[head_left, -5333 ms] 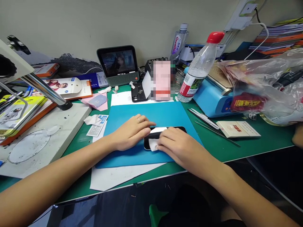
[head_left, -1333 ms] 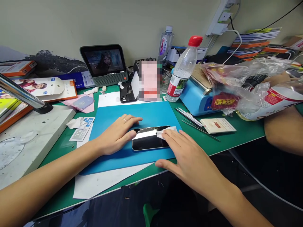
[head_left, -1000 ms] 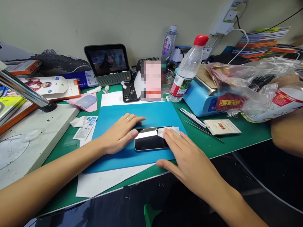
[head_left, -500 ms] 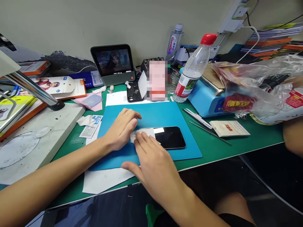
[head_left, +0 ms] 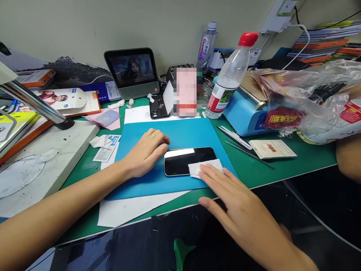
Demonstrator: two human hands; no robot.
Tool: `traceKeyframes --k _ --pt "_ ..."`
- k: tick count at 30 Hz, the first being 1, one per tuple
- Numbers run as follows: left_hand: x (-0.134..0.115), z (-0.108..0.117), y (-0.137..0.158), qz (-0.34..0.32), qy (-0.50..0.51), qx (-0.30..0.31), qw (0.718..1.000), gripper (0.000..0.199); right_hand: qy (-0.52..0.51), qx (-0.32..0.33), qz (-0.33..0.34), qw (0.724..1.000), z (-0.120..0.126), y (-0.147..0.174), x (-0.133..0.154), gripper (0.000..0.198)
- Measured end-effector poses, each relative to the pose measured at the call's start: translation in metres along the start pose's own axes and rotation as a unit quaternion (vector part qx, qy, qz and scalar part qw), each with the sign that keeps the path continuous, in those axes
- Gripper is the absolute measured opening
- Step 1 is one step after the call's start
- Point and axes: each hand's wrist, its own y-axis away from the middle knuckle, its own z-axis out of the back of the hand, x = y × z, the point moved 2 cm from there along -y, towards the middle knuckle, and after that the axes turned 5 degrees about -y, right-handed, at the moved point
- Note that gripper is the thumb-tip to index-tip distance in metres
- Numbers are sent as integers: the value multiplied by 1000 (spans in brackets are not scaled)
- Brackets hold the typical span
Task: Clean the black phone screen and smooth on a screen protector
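Note:
A smartphone with a black glass face lies flat on a blue mat, its screen side up. At its left end rests my left hand, fingers loosely bent and thumb by the phone's corner; I cannot tell whether it touches the phone. My right hand is over the near right part of the phone. Its stretched fingers press flat on a white wipe, which covers that corner and reaches onto the mat. The right thumb is spread away from the fingers.
Behind the mat stand a display, an open dark case and a red-capped bottle. Tweezers and a small cream box lie to the right, near a blue machine. A lamp post leans at left.
My right hand has slid the wipe from the phone's left end to its near right corner, baring the left part of the screen. My left hand stays nearly in place.

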Motion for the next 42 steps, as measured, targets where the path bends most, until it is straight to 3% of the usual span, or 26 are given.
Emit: traceKeyframes --k 5,9,16,25,33,38,42 --pt "0 -1 -1 -24 -19 29 999 23 12 1 0 1000 6 8 -26 42" --pt "1 -1 -1 -38 -12 32 999 21 17 0 45 999 6 6 -32 43" --pt "2 -1 -2 -24 -15 27 999 22 -21 76 152 985 0 -24 -20 72" --pt "2 -1 -2 -20 -8 24 999 23 -51 68 189 978 -12 -50 2 63" --pt "0 -1 -1 -11 -3 31 999 26 -64 56 161 983 -17 -43 7 53" --pt "1 -1 -1 -18 -5 41 999 29 -32 13 112 993 -2 -17 -26 41" --pt "-4 1 -1 -87 -7 79 993 43 1 -24 78 997 7 -2 -46 38"
